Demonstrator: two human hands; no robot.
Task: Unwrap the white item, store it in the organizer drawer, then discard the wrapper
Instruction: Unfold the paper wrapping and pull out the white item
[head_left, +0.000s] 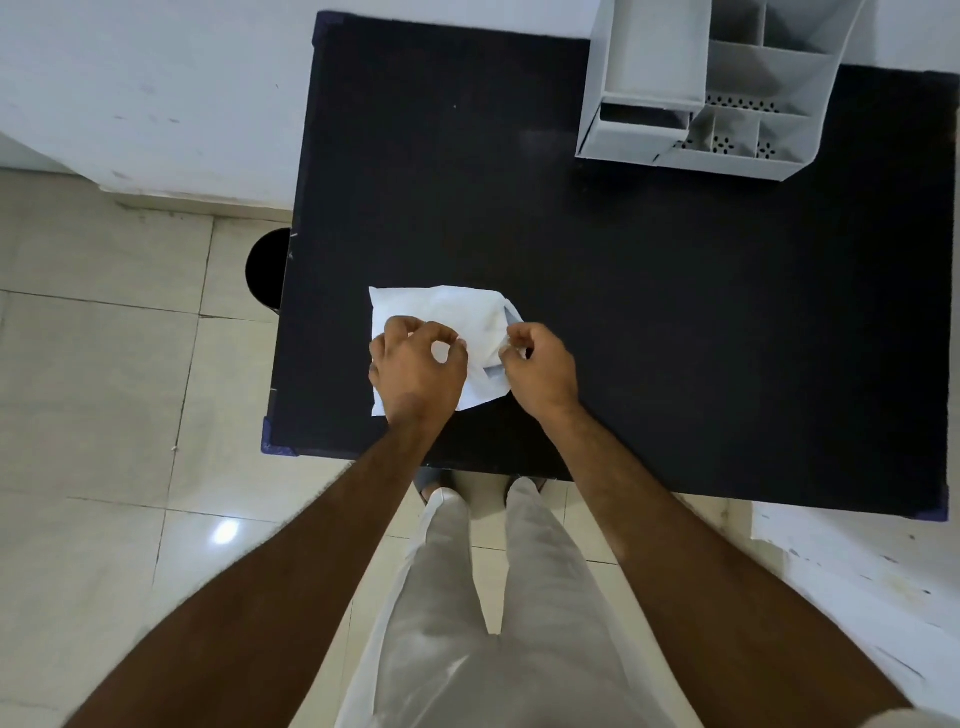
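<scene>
Wrapped item: white packet (441, 317) flat on the black table (675, 312), near its front left corner
Left hand (415, 369): fingers curled down on the packet's left part, apparently pinning it; firm grip cannot be told
Right hand (543, 366): fingertips pinching the wrapper's loose right edge, likely to peel it open
Organizer (727, 88): at the far right edge, well apart; small drawer (641, 130) at its left front
Bin (267, 270): dark, on the floor beside the table's left edge, probably for the wrapper

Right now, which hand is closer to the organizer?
Right. The right hand pinches the white package's right edge, on the organizer's side of the table. The left hand is on the package's left part, farther away.
</scene>
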